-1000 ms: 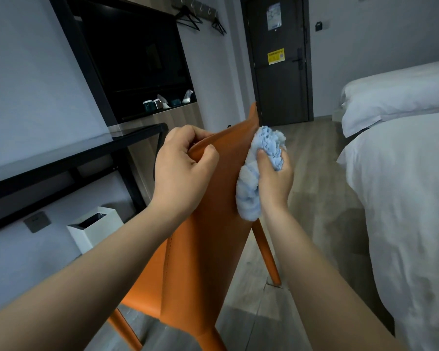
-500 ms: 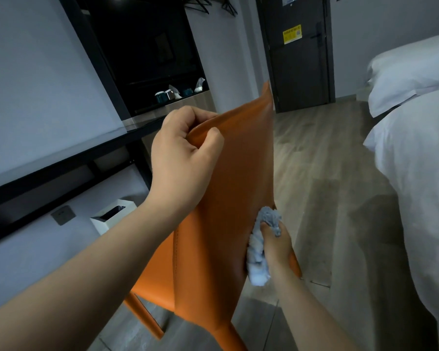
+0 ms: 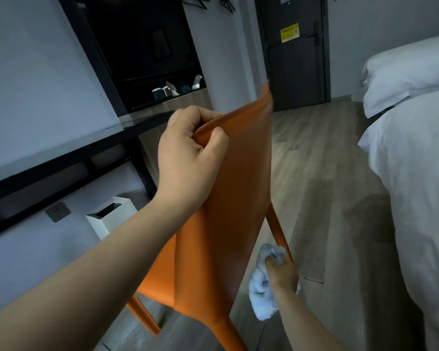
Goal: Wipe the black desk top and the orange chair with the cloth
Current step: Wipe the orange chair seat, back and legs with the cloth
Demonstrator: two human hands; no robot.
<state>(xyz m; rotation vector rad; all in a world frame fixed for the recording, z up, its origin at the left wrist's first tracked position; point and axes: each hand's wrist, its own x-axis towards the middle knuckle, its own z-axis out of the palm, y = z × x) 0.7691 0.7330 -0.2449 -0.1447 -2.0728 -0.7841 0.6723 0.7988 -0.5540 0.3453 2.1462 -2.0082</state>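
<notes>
Head view, tipping risk: judged real if the left hand (image 3: 188, 158) slackens on the chair (image 3: 233, 198). Looks tilted and steadied by that one grip alone, so could swing toward the bed (image 3: 416, 186) or drop to the floor.
Wiping risk: wadded cloth (image 3: 260, 292) likely to meet the thin rear leg (image 3: 276, 229) only in patches. Could slide off the leg, or skip its far side, hidden from the camera.
Desk risk: top of the desk (image 3: 61, 158) seen at a glancing angle. Cannot tell whether wiped, so easily left out.
Left hand: raised, forearm reaching up from lower left, wrist nearly straight. Fingers curled over the backrest's top edge, thumb pressed on the near face, gripping firmly.
Right hand (image 3: 281, 273): held low, arm stretched down past the backrest's right edge. Fingers closed round the cloth, seemingly pressing it to the leg. Whether wrapped fully round the leg, cannot tell.
Cloth: pale blue and bunched. Bulk hanging below the right fingers, a tuft rising above the thumb beside the leg.
Chair: backrest below the left fingers and just left of the right ones.
Desk: well apart from both hands, beyond the left knuckles, with a white bin (image 3: 109, 216) under it.
</notes>
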